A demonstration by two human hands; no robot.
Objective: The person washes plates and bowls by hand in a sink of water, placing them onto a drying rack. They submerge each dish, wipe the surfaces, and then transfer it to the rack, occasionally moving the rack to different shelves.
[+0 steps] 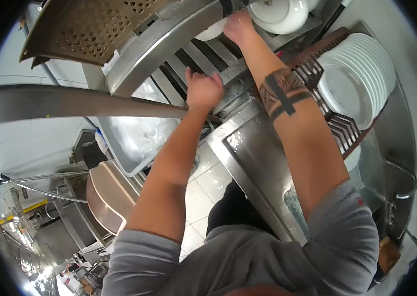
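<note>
My left hand (204,91) is over the slatted metal surface (176,74), thumb and a finger apart, with nothing visible in it. My right hand (238,27) reaches to the top of the view, beside a white rounded dish (280,18) on its right. Another white dish (210,32) shows partly at its left. Just above the right hand is a black piece (227,7) on the curved steel edge (169,37). The fingers of my right hand are mostly hidden, so its grip does not show.
White plates (346,86) stand in a row in a brown peg rack (339,130) at right. A brown perforated rack (100,27) is at upper left. A steel bar (85,103) crosses the left side. Below it is a grey tub (137,143) with clear plastic.
</note>
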